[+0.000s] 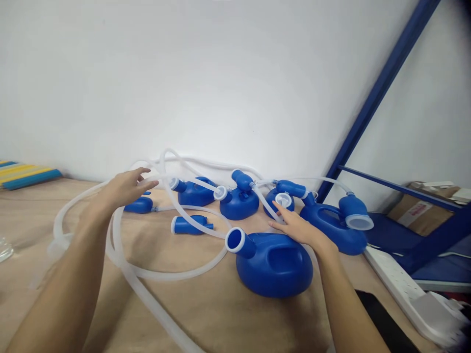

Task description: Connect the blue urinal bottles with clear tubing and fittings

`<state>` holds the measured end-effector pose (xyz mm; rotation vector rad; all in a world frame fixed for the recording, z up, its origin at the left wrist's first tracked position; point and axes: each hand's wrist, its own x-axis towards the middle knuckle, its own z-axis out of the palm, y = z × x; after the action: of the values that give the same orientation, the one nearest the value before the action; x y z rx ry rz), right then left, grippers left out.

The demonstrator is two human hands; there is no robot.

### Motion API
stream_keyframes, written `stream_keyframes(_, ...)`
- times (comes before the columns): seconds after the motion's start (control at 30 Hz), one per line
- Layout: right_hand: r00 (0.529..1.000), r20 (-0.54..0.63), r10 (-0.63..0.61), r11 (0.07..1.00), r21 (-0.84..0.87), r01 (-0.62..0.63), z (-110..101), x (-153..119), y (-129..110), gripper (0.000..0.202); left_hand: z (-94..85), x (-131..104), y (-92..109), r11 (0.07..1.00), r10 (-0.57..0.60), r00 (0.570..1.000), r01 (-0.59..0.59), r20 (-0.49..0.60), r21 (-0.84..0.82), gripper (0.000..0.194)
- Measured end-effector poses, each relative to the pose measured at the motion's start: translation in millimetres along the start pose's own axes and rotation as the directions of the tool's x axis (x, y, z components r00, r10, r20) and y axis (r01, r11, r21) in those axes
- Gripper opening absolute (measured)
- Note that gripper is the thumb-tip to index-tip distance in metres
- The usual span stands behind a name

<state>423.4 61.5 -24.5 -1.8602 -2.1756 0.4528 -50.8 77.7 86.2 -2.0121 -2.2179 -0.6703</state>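
My left hand (127, 189) is open over the table's left side, fingers pointing right, near looped translucent hoses (176, 276). I cannot tell whether it touches one. Below its fingers lies a blue funnel-shaped piece (139, 205) with a hose on its end. My right hand (294, 224) is open, fingers spread, behind a large blue urinal bottle (274, 267) with an uncapped white-rimmed neck. Its fingertips are near a hose (268, 205) and a white-capped blue bottle (283, 200). Between the hands lies a loose blue adapter (190, 225), with two more blue bottles (239, 203) (196, 192) behind.
Another blue bottle (327, 225) with a hosed funnel (355, 212) is at right. A white power strip (397, 289) and a black flat object (382, 321) lie along the right edge. Blue shelf posts (379, 98) stand beyond. Yellow and blue strips (29, 175) lie far left.
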Motion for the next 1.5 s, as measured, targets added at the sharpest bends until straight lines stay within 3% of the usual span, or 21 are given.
stream_keyframes(0.17, 0.999, -0.038, -0.030, 0.989, 0.141, 0.036, 2, 4, 10, 0.071, -4.5, -6, 9, 0.987, 0.116, 0.991, -0.122, -0.066, -0.100, 0.082)
stream_keyframes(0.37, 0.999, 0.028, -0.043, 0.979, 0.199, 0.036, -7, -3, 5, 0.073, 27.7, 1, 25, 0.971, 0.231, 0.973, -0.232, -0.011, -0.060, 0.073)
stream_keyframes(0.43, 0.997, 0.058, -0.058, 0.980, 0.192, 0.046, -7, -5, 6, 0.078, 34.3, 0, 35, 0.974, 0.215, 0.973, -0.220, -0.089, -0.056, 0.065)
stream_keyframes(0.5, 0.995, 0.084, -0.058, 0.981, 0.189, 0.041, -9, -7, 6, 0.085, 35.3, -4, 45, 0.966, 0.142, 0.971, -0.178, -0.193, -0.187, 0.052)
stream_keyframes(0.57, 0.992, 0.123, -0.040, 0.986, 0.168, 0.019, -11, -10, 3, 0.091, 32.6, -9, 54, 0.878, 0.038, 0.967, -0.153, -0.252, -0.454, 0.041)
stream_keyframes(0.67, 0.988, 0.152, -0.003, 0.995, 0.097, -0.012, -19, -18, -10, 0.093, 27.3, -13, 60, 0.653, -0.059, 0.964, -0.160, -0.260, -0.741, 0.042)
stream_keyframes(0.87, 0.987, 0.100, -0.125, 0.982, 0.156, 0.109, -35, -38, -41, 0.087, 13.3, -4, 50, 0.259, -0.114, 0.976, -0.148, -0.183, -0.954, 0.041)
stream_keyframes(1.0, 0.954, 0.239, -0.181, 0.961, 0.248, 0.120, -38, -44, -50, 0.089, -1.4, -3, 43, 0.099, -0.159, 0.972, -0.161, -0.175, -0.982, 0.034)
stream_keyframes(1.07, 0.919, 0.345, -0.189, 0.961, 0.257, 0.101, -37, -43, -49, 0.095, -6.6, -4, 40, 0.118, -0.177, 0.954, -0.224, -0.242, -0.967, 0.041)
stream_keyframes(1.1, 0.901, 0.385, -0.198, 0.961, 0.255, 0.103, -36, -42, -48, 0.099, -8.4, -6, 38, 0.176, -0.171, 0.941, -0.263, -0.293, -0.948, 0.048)
stream_keyframes(1.2, 0.870, 0.426, -0.250, 0.953, 0.265, 0.144, -34, -38, -42, 0.105, -11.8, -12, 35, 0.478, -0.019, 0.905, -0.364, -0.424, -0.799, 0.059)
stream_keyframes(1.27, 0.866, 0.413, -0.282, 0.942, 0.289, 0.169, -33, -36, -40, 0.099, -13.9, -19, 38, 0.659, 0.145, 0.901, -0.396, -0.409, -0.639, 0.048)
stream_keyframes(1.3, 0.864, 0.407, -0.297, 0.937, 0.300, 0.180, -32, -35, -39, 0.095, -15.3, -24, 42, 0.704, 0.215, 0.896, -0.418, -0.389, -0.574, 0.039)
stream_keyframes(1.33, 0.862, 0.403, -0.308, 0.932, 0.308, 0.190, -31, -34, -39, 0.090, -17.1, -29, 48, 0.714, 0.263, 0.887, -0.443, -0.380, -0.542, 0.034)
stream_keyframes(1.4, 0.872, 0.388, -0.299, 0.936, 0.298, 0.188, -28, -31, -39, 0.082, -22.0, -39, 61, 0.638, 0.290, 0.850, -0.514, -0.439, -0.574, 0.036)
stream_keyframes(1.47, 0.895, 0.357, -0.267, 0.949, 0.260, 0.179, -24, -27, -40, 0.080, -28.7, -49, 73, 0.516, 0.252, 0.810, -0.576, -0.530, -0.634, 0.055)
stream_keyframes(1.5, 0.907, 0.337, -0.251, 0.955, 0.237, 0.177, -22, -26, -40, 0.080, -32.2, -53, 77, 0.497, 0.232, 0.811, -0.574, -0.538, -0.651, 0.063)
